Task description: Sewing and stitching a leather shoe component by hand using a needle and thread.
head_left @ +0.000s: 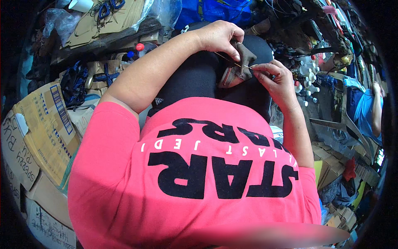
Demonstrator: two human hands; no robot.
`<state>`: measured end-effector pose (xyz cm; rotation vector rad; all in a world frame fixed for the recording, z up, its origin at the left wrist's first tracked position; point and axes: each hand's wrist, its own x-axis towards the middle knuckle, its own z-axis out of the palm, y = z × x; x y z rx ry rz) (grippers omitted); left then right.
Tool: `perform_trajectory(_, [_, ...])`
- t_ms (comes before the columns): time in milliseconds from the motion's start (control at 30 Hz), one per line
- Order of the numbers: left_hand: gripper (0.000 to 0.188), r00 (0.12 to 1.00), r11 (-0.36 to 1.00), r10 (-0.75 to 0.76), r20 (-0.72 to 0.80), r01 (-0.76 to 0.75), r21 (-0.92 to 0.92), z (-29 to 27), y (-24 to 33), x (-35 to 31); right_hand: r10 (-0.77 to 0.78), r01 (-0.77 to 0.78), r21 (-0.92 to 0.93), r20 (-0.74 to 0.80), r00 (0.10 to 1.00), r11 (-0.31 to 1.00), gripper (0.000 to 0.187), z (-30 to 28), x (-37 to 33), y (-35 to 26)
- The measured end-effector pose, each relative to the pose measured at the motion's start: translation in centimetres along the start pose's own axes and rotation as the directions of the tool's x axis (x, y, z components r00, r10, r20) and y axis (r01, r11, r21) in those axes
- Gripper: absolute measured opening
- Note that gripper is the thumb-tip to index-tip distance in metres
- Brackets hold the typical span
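Observation:
A brown shoe upper (246, 56) lies over my dark-trousered lap, its lighter edge (230, 77) turned toward my body. My left hand (222, 37) comes over it from the left, thumb and fingers closed on its upper left side. On the right, my right hand (277, 78) pinches a thin pale strand (248, 67) between thumb and forefinger, right beside the upper. Whether that strand is thread, lace or a needle is too small to tell. Another thin line runs under my left thumb toward the same spot.
Cardboard boxes (47, 124) stand at the left. Small bottles (306, 74) cluster right of my knees. Blue-handled scissors (103, 11) lie on cardboard at the far left. Blue plastic (224, 12) is beyond my knees. Another person's arm (376, 110) shows at the far right.

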<state>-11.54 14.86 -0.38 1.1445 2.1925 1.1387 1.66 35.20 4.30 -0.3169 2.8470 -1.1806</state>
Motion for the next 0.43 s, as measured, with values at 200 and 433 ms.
perform_trajectory(200, [0.037, 1.000, 1.000, -0.007, 0.009, 0.007, 0.013, -0.2, 0.2, 0.1, -0.013, 0.014, -0.051, 0.017, 1.000, 0.999, 0.014, -0.5, 0.4, -0.5])
perform_trajectory(433, [0.039, 0.998, 0.999, -0.051, 0.047, 0.050, 0.008, -0.4, 0.7, 0.0, 0.019, -0.013, -0.135, 0.044, 0.999, 0.991, 0.014, -0.9, 0.7, -1.1])
